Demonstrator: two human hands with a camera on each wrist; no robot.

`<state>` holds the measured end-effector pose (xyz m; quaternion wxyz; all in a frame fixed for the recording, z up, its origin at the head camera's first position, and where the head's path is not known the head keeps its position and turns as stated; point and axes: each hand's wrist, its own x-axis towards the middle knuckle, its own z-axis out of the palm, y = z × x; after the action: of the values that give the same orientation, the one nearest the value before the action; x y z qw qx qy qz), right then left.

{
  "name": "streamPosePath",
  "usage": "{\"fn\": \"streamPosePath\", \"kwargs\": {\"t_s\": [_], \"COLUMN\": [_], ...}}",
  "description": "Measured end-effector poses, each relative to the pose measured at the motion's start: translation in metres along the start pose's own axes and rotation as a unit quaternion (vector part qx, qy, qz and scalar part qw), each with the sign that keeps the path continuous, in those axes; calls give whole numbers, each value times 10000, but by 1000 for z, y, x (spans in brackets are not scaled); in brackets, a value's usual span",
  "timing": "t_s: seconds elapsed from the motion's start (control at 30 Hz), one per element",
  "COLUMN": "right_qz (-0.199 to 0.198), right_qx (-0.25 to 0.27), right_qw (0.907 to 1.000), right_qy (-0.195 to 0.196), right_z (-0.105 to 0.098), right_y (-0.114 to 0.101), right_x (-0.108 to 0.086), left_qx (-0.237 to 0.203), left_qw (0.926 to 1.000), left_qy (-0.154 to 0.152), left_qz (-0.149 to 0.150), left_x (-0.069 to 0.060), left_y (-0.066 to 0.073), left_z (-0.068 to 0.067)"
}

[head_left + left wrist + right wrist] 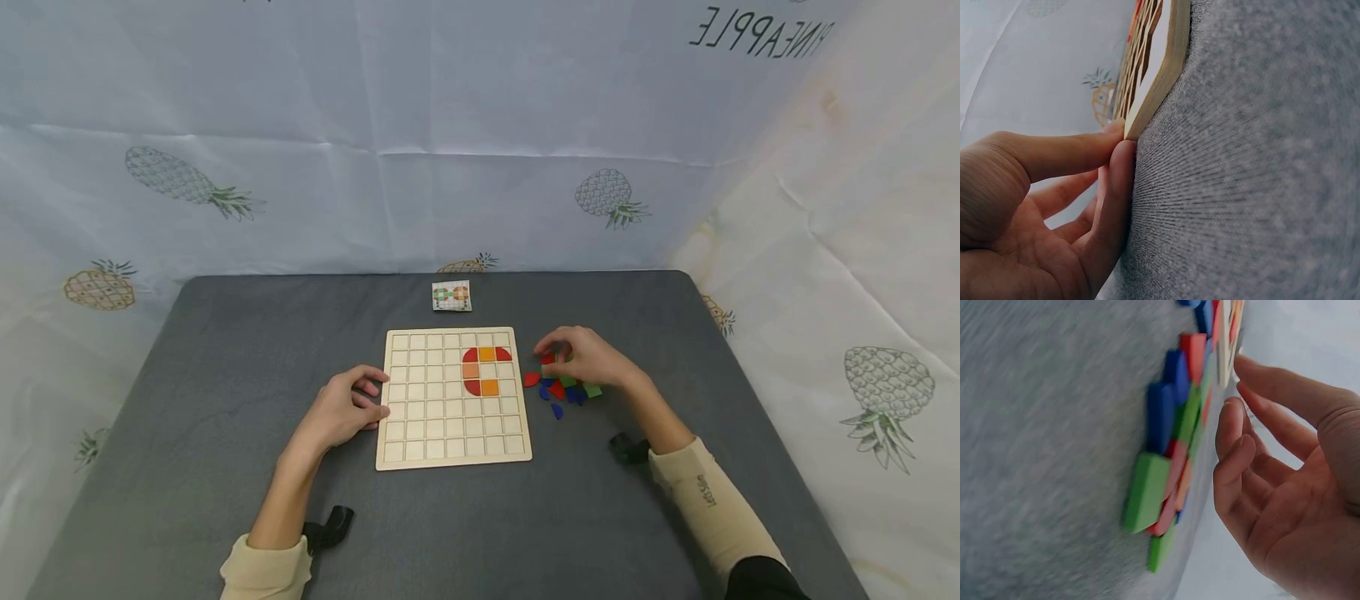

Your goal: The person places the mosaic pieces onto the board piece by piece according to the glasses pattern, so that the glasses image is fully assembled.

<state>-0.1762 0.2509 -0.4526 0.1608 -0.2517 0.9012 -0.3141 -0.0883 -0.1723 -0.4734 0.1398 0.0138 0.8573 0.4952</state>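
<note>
At the centre of the frame, a wooden grid board (426,410) lies on the dark grey counter (450,533) with red and orange pieces (470,371) set toward its upper right, and the left hand (339,410) touches its left edge, thumb and fingers apart. Right of centre, the right hand (591,357) hovers just over a pile of coloured pieces (592,390), its fingers loosely bent and slightly apart.

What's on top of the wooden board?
On the wooden board are red pieces and orange pieces, grouped toward its far right corner. The bits of board beneath those pieces are covered, so I can't see them.
</note>
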Motion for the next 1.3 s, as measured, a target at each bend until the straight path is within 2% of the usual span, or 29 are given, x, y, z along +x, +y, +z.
{"fn": "streamPosePath", "kwargs": {"t_s": [0.2, 0.4, 0.83, 1.3], "right_qz": [69, 44, 50, 108], "right_qx": [-155, -84, 255, 120], "right_qw": [9998, 9999, 9989, 9996], "right_qy": [111, 64, -388, -246], "right_z": [-6, -6, -12, -10], "right_y": [15, 24, 27, 28], "right_x": [1, 4, 11, 13], "left_qx": [51, 40, 28, 59], "left_qw": [10000, 10000, 10000, 10000], "left_qy": [21, -4, 15, 6], "left_qz": [-46, -48, -7, -8], "left_x": [2, 0, -1, -1], "left_y": [4, 1, -1, 0], "left_z": [0, 0, 1, 0]}}
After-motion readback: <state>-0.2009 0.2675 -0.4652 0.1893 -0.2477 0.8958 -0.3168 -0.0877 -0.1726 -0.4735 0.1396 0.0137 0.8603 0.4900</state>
